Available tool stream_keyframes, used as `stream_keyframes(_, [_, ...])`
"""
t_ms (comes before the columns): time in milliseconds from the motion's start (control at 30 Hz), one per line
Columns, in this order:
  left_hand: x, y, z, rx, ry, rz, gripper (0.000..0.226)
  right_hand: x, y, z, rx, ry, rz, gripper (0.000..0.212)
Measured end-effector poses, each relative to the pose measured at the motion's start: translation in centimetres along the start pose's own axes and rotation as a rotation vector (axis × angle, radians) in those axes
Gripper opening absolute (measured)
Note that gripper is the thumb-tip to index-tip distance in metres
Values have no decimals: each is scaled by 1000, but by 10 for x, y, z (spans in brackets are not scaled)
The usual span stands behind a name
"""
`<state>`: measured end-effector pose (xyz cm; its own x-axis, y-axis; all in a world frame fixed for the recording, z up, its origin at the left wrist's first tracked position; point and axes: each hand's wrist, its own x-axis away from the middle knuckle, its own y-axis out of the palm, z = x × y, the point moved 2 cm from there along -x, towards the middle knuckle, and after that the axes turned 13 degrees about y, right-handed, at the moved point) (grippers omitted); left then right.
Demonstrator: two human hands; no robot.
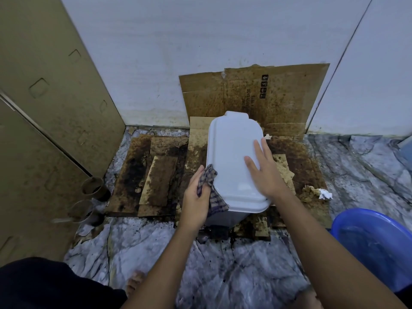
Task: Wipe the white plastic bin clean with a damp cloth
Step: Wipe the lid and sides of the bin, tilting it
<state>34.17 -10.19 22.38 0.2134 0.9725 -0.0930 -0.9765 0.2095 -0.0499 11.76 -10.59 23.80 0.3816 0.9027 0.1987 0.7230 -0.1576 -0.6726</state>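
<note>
The smooth, round-cornered white plastic bin (231,152) stands mid-scene on soggy, dark-stained cardboard (160,175) laid over a veined marble floor (156,253), close to a scuffed white wall (178,52). The left hand (196,197) curls round a checked cloth (216,204) at the lid's near-left edge. The right hand (265,172) lies flat on the lid, fingers straight. A glossy blue basin (367,221) sits near right.
</note>
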Motion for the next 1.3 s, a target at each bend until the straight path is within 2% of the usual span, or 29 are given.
stream_keyframes(100, [-25, -2, 6, -29, -1, -81, 47, 1, -2, 2, 13, 4, -1, 72])
stream_keyframes(833, [-210, 7, 9, -278, 7, -300, 39, -4, 9, -3, 1, 1, -7, 74])
stream_keyframes(1000, [-198, 2, 7, -245, 12, -291, 39, -4, 11, -5, 14, -7, 1, 73])
stream_keyframes(1300, [-109, -12, 12, 22, -80, -188, 34, -4, 20, -13, 47, -23, 25, 72])
